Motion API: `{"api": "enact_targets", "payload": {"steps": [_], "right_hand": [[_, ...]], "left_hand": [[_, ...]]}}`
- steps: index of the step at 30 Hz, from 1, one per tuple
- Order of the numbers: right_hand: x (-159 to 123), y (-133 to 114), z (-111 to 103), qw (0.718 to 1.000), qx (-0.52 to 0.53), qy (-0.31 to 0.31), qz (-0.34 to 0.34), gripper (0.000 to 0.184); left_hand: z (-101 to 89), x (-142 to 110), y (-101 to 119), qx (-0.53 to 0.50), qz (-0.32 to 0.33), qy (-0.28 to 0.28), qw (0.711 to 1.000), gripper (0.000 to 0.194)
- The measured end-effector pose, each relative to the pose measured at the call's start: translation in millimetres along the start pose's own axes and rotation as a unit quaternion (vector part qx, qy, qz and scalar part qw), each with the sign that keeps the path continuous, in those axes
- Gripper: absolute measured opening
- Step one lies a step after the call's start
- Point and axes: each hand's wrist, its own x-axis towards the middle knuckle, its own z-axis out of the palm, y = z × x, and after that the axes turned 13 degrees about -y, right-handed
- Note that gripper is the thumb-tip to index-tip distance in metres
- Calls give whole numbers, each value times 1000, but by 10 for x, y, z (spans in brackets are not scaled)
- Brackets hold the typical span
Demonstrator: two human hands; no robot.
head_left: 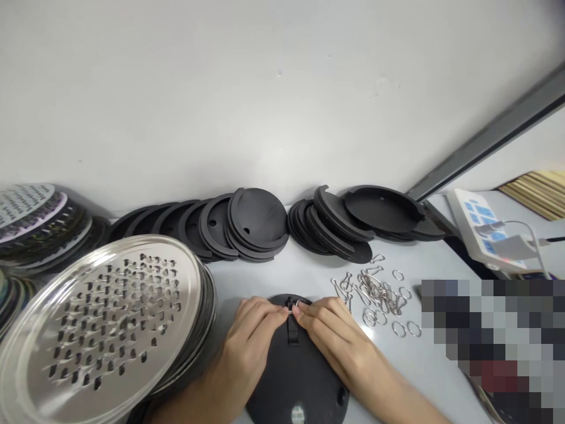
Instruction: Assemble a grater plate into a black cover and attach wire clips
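A round black disc (300,377) lies on the table in front of me. It has a narrow black tab or clip near its far edge, a small hole at the lower right and a round pale sticker. My left hand (249,338) is closed, its thumb and finger pinched at the tab's far end. From the other side, my right hand (338,333) pinches a small metal wire ring (298,303) at the same spot. The fingertips nearly meet there and partly cover the ring, so how it sits in the tab is hidden.
Loose metal rings and wire clips (379,292) lie right of the disc. Black round covers (260,218) and deeper black trays (382,209) line the wall (265,106). Stacked metal grater-like plates (115,318) stand close on the left. Far right is a white box (477,224).
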Motion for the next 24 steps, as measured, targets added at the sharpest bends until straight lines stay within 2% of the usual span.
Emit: {"api": "enact_targets", "payload": {"steps": [8, 14, 24], "right_hand": [[-62, -6, -2, 999, -18, -29, 12, 36], [-96, -28, 10, 994, -106, -24, 14, 37], [-122, -19, 28, 992, -119, -42, 15, 40]], "left_hand": [[-4, 11, 16, 24, 8, -21, 999, 20], [37, -5, 17, 96, 28, -32, 994, 19], [73, -48, -33, 73, 17, -61, 995, 17]]}}
